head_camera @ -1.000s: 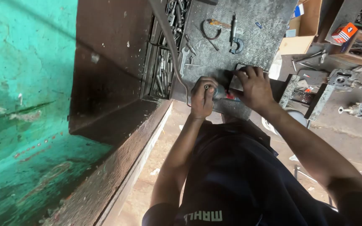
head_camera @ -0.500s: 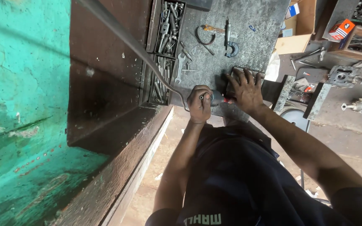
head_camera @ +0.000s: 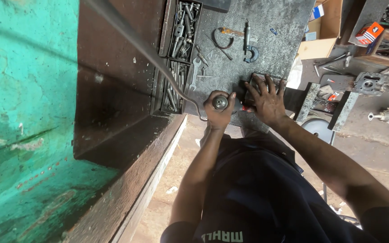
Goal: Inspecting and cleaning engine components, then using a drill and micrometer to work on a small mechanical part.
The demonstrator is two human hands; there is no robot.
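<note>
Seen from above: a teal wall (head_camera: 19, 112) and a dark brown steel ledge (head_camera: 113, 103) along the left, a grey metal workbench (head_camera: 266, 31) beyond. At the bench's left edge, a compartmented tray (head_camera: 178, 54) packed with taps and bits; just beside it, an open-ended spanner (head_camera: 195, 72). Toward the far edge, a micrometer (head_camera: 249, 45) and a curved hook tool (head_camera: 220, 40). At the near edge — right hand (head_camera: 266, 99) pressed flat, fingers spread, over a dark block (head_camera: 248, 92), mostly hidden. Just left of it, left hand (head_camera: 218, 110) curled, fingers wrapped tight around a round metal knob (head_camera: 220, 103), its face turned up — joined to a thin bent rod (head_camera: 158, 58) running off to the upper left.
</note>
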